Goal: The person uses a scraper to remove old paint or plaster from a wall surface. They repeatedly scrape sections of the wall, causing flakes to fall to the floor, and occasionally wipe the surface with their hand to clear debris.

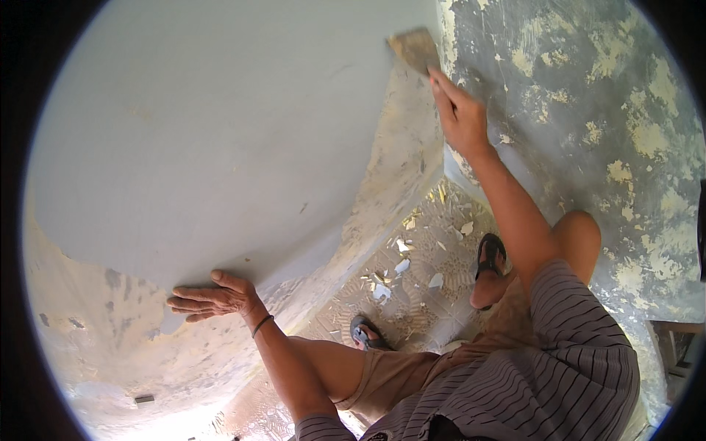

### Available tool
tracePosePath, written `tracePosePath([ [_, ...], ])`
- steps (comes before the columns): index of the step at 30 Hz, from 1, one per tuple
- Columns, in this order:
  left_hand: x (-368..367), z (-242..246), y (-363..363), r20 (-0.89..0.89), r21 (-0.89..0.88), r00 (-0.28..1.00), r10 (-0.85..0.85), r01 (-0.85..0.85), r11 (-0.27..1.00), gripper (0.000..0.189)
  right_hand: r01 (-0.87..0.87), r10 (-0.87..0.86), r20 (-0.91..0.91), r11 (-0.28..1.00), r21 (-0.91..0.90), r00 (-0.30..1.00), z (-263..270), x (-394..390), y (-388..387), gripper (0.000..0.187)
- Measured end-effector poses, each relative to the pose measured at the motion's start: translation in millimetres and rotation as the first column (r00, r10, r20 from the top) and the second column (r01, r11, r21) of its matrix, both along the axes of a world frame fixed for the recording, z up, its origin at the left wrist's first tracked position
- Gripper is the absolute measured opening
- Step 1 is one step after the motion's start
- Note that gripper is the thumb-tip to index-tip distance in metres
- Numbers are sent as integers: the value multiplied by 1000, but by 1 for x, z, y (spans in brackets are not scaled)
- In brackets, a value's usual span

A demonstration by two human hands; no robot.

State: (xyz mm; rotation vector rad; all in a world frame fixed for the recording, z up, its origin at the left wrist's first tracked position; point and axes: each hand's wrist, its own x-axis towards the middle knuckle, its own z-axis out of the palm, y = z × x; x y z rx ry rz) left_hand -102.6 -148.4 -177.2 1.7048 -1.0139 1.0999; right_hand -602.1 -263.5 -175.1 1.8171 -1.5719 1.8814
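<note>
My right hand (466, 116) grips the handle of a broad-bladed scraper (415, 48). Its flat, stained blade lies on or close to the wall, at the edge of the smooth grey paint layer (231, 138) beside the inner corner; contact cannot be made out. The handle is mostly hidden in my fist. Farther down, my left hand (215, 300) rests on the same wall with fingers spread and nothing in it, across the paint's lower edge. Below and right of that edge shows a mottled, cream-coloured bare strip (397, 121).
A second wall (579, 110) with patchy grey and cream surface meets the first at the corner, right of my arm. Pale paint flakes (402, 265) litter the patterned floor tiles (430, 297) around my sandalled feet. A small dark box (144, 399) is low on the left wall.
</note>
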Motion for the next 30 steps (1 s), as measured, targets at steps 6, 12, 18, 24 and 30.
tracePosePath([
  [6, -2, 2, 0, -1, 4, 1000, 3, -3, 1000, 94, 73, -72, 12, 995, -75, 997, 7, -3, 7, 28],
  [12, -3, 0, 3, -13, 30, 1000, 1, -1, 1000, 94, 23, -22, 47, 1000, -9, 999, -49, -1, 33, 29],
  [18, -5, 0, -1, -7, 19, 1000, 6, -6, 1000, 94, -32, 32, 42, 999, 15, 999, -17, -9, 21, 29],
  [24, -9, 1, -2, -4, -4, 1000, 2, -2, 1000, 94, 51, -48, -30, 995, 81, 998, -34, -3, 24, 26],
  [30, -5, 0, -1, 1, 4, 1000, 13, -13, 1000, 94, 44, -43, 69, 999, -8, 997, 60, 10, -3, 28],
])
